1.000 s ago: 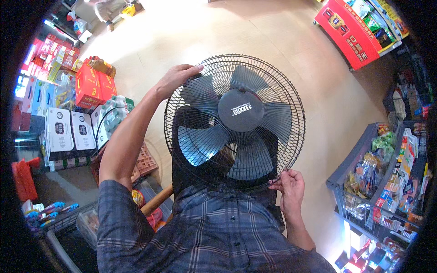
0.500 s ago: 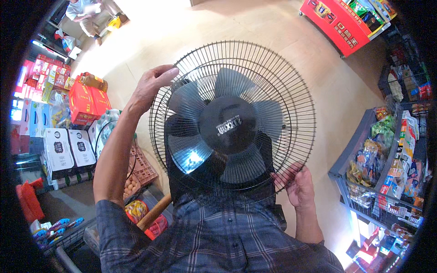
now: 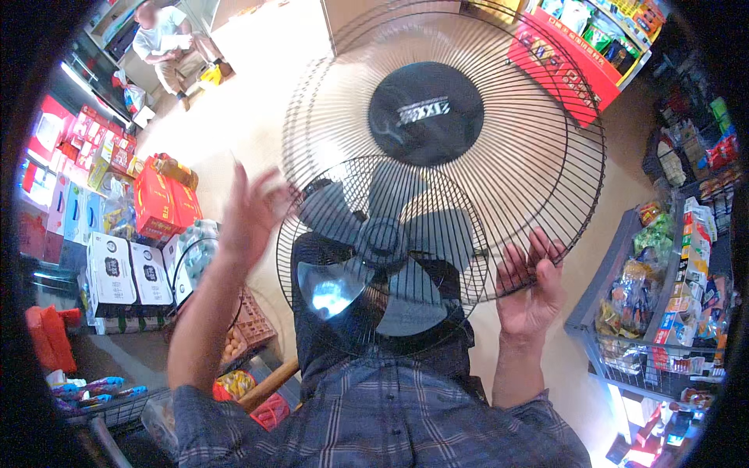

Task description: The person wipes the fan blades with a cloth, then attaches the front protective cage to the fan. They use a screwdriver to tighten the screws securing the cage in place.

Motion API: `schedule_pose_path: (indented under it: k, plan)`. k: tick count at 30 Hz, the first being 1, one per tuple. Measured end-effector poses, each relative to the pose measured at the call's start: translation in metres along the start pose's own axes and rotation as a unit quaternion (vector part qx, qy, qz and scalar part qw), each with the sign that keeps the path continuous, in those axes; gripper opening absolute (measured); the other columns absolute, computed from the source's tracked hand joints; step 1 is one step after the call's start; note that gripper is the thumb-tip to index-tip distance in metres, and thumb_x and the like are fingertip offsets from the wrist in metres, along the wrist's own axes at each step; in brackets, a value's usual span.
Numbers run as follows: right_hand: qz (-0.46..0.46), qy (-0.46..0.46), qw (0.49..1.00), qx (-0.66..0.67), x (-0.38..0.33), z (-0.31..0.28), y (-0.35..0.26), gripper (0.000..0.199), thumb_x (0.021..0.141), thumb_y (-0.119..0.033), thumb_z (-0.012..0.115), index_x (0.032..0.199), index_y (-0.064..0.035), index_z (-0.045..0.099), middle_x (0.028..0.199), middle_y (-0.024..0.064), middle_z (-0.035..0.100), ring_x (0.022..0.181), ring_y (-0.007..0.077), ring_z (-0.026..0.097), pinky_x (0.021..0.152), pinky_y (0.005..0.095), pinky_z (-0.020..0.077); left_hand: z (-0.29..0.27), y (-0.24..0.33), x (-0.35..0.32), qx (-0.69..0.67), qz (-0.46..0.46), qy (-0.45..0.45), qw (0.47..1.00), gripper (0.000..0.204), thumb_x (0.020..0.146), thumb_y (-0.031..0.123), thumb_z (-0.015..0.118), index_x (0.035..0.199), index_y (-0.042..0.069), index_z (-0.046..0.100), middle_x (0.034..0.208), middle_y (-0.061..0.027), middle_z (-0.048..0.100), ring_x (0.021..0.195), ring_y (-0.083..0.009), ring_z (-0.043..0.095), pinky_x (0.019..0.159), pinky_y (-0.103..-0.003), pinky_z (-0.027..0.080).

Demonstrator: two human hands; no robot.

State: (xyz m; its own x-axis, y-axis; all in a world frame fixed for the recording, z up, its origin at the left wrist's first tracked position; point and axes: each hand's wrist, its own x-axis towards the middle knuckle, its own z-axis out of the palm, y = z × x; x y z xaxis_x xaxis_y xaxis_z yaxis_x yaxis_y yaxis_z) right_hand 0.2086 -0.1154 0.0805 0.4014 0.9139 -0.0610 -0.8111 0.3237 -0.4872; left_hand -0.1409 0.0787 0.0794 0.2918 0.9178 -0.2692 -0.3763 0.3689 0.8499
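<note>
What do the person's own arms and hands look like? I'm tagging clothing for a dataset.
Both hands are bare: no gloves, rings or watch visible on the left hand, which is motion-blurred, or the right hand. The forearms are uncovered; a blue-grey plaid shirt has its sleeves ending near the elbows.

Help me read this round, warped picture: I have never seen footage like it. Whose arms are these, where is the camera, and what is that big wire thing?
The camera sits on a person's head and looks down, so the arms rising from the lower edge are their own; its fisheye lens bends the edges. The wire disc is a fan's front grille, lifted clear of the rear grille and blades. The right hand holds its lower rim. The left hand is blurred and open beside the fan, gripping nothing. Around are shop shelves of packets, red boxes on the floor, and another person sitting far off.
</note>
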Motion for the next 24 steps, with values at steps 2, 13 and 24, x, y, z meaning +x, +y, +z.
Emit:
schedule_pose_path:
  k: [2, 13, 24]
  plan:
    - [-0.055, -0.017, 0.998, -0.016, 0.01, 0.011, 0.01, 0.035, 0.087, -0.003, 0.06, 0.118, -0.0164, 0.05, 0.132, 0.0187, 0.055, 0.113, 0.0449, 0.058, 0.09, 0.0535, 0.0547, 0.044, -0.034, -0.037, -0.053, -0.082, 0.051, 0.994, 0.083, 0.092, 0.069, 0.036, 0.134, -0.002, 0.038, 0.103, -0.0174, 0.06, 0.108, -0.0322, 0.059, 0.099, -0.046, 0.043]
    - [-0.147, -0.086, 0.979, -0.114, -0.004, 0.039, 0.048, 0.037, 0.084, 0.01, 0.055, 0.117, -0.0031, 0.045, 0.134, 0.026, 0.051, 0.117, 0.0477, 0.054, 0.096, 0.0568, 0.0494, 0.146, -0.096, -0.032, -0.345, -0.186, 0.183, 0.901, 0.059, 0.091, 0.064, 0.047, 0.095, 0.006, 0.051, 0.07, -0.002, 0.046, 0.068, -0.0181, 0.05, 0.065, -0.033, 0.044]
    - [0.083, -0.283, 0.943, 0.154, 0.051, -0.001, -0.058, 0.088, 0.092, -0.059, 0.048, 0.152, -0.004, 0.014, 0.156, 0.0213, 0.021, 0.143, 0.0357, 0.024, 0.115, 0.051, 0.0208, 0.066, -0.028, -0.007, -0.044, -0.134, 0.049, 0.989, 0.06, 0.093, 0.057, 0.052, 0.118, 0.002, 0.052, 0.057, 0.0085, 0.025, 0.045, -0.0061, 0.025, 0.042, -0.024, 0.022]
